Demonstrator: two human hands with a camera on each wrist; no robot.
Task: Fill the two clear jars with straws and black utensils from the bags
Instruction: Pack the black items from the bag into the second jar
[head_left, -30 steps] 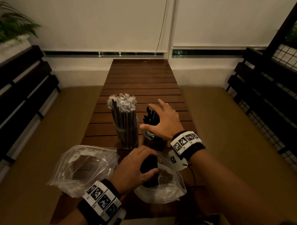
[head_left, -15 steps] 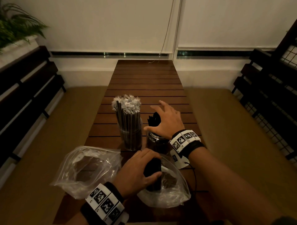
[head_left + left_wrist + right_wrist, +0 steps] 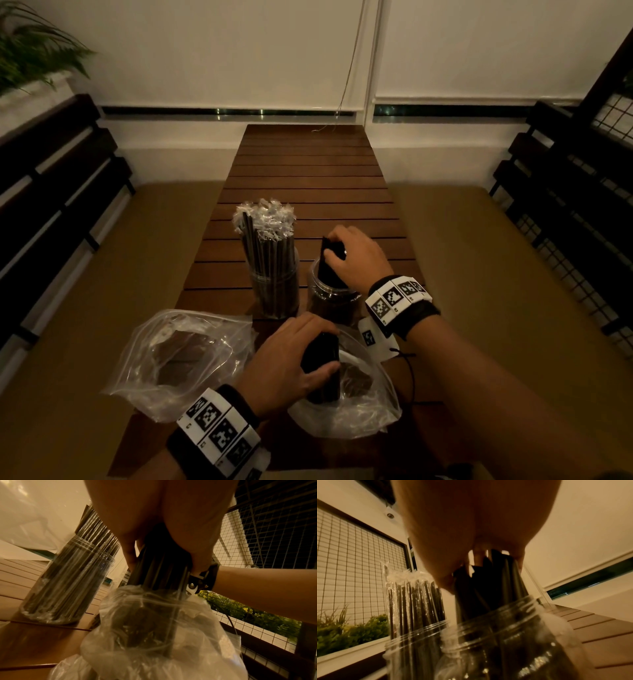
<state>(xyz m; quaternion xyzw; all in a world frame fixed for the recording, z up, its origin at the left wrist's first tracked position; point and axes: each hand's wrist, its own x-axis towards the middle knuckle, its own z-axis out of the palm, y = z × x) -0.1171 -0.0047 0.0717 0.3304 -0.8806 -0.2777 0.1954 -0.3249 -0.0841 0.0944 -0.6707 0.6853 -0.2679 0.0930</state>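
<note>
Two clear jars stand side by side on the slatted wooden table (image 3: 308, 178). The left jar (image 3: 275, 291) (image 3: 68, 588) (image 3: 412, 635) is packed with wrapped black straws (image 3: 265, 236). The right jar (image 3: 330, 298) (image 3: 505, 635) holds black utensils (image 3: 330, 255) (image 3: 489, 582), and my right hand (image 3: 356, 257) (image 3: 471, 527) grips their tops with curled fingers. In front, my left hand (image 3: 291, 363) (image 3: 163, 520) holds a bundle of black utensils (image 3: 322, 368) (image 3: 159, 572) upright in the mouth of a clear plastic bag (image 3: 356, 407) (image 3: 154, 635).
A second clear plastic bag (image 3: 178, 356) lies crumpled at the table's near left. Dark slatted benches run along both sides, with a wire mesh fence (image 3: 613, 120) on the right and a plant (image 3: 30, 58) at the far left. The table's far half is bare wood.
My right hand, spread over the utensil jar before, has curled its fingers around the utensil tops. My left hand keeps its grip on the bundle at the bag.
</note>
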